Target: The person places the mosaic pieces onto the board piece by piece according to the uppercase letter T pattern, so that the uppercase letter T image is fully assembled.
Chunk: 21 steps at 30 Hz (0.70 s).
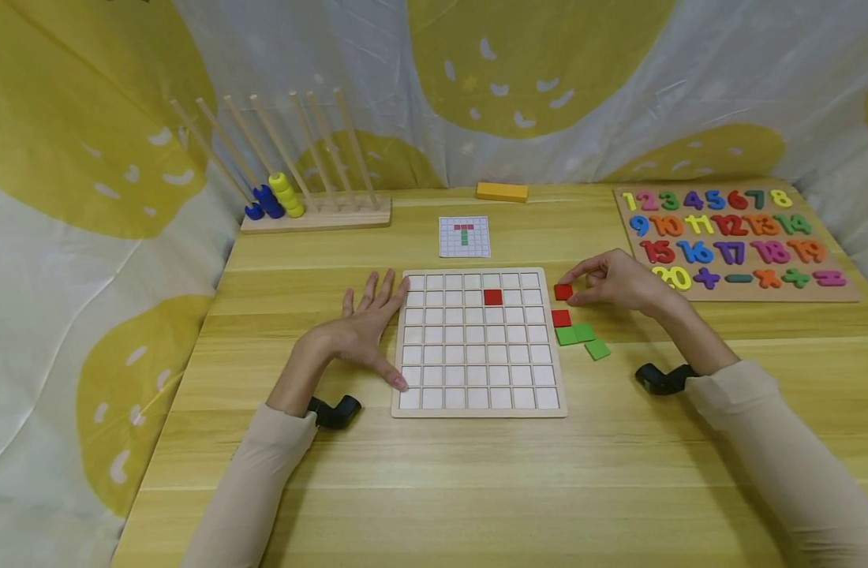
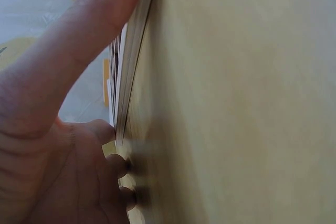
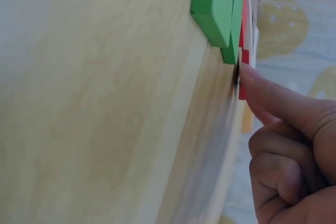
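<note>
A wooden grid board point(image 1: 479, 412) with white squares lies on the table, and one red tile point(image 1: 493, 297) sits in its second row from the top. My left hand point(image 1: 359, 335) rests at the board's left side with fingers spread, its thumb on the lower left edge and index finger at the upper left corner. Just beyond the right edge, my right hand point(image 1: 619, 282) pinches a square red tile point(image 1: 563, 293) between thumb and index finger. Beside it lie another red tile point(image 1: 561, 318) and several green tiles point(image 1: 598, 349), also seen in the right wrist view.
A small pattern card point(image 1: 465, 237) with a red and green T lies behind the board. Farther back is an orange block point(image 1: 502, 192). A peg stand point(image 1: 356, 216) with blue and yellow beads stands back left; a number puzzle board point(image 1: 746, 293) lies on the right.
</note>
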Each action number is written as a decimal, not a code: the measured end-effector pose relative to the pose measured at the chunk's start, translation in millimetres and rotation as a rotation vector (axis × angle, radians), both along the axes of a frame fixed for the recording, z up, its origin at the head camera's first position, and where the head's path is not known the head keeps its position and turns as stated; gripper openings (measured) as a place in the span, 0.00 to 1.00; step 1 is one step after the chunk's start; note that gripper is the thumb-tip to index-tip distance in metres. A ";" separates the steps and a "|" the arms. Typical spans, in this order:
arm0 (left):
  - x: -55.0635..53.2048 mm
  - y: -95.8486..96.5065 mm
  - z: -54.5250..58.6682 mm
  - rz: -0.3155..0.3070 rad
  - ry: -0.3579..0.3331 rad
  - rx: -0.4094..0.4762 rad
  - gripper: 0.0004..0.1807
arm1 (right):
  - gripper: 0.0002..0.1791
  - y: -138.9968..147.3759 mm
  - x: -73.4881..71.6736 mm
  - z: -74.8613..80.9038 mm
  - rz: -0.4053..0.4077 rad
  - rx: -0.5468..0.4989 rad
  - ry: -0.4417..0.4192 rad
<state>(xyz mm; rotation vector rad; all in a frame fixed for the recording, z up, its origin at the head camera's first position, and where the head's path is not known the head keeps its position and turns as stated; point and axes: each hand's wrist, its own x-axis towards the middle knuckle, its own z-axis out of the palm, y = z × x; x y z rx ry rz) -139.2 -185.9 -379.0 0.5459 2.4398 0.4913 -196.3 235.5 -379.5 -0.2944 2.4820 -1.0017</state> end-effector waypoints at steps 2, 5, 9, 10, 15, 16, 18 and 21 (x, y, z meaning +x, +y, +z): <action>0.0 -0.1 -0.3 0.000 0.000 0.000 0.89 | 0.20 -0.6 0.1 0.1 -0.011 0.004 0.023; 0.0 -0.3 -0.5 0.002 0.001 -0.001 0.89 | 0.20 -3.0 0.5 1.4 -0.025 -0.001 0.058; 0.3 -0.3 0.0 0.004 -0.001 -0.001 0.89 | 0.18 -9.9 1.1 5.9 -0.043 -0.003 0.085; 0.3 -0.2 0.2 0.004 -0.002 -0.001 0.89 | 0.18 -12.4 1.4 7.0 -0.042 -0.006 0.086; 0.5 -0.1 0.7 0.004 0.000 -0.002 0.89 | 0.19 -28.4 2.7 11.2 -0.020 -0.026 0.071; 0.6 -0.1 0.9 0.005 0.000 -0.001 0.89 | 0.19 -32.0 2.7 11.4 -0.010 -0.031 0.067; 0.8 0.0 1.3 0.005 0.000 0.000 0.89 | 0.19 -39.7 3.1 11.9 0.004 -0.041 0.055; 1.1 0.2 1.9 0.004 -0.003 0.001 0.89 | 0.19 -52.0 3.1 12.4 0.011 -0.052 0.032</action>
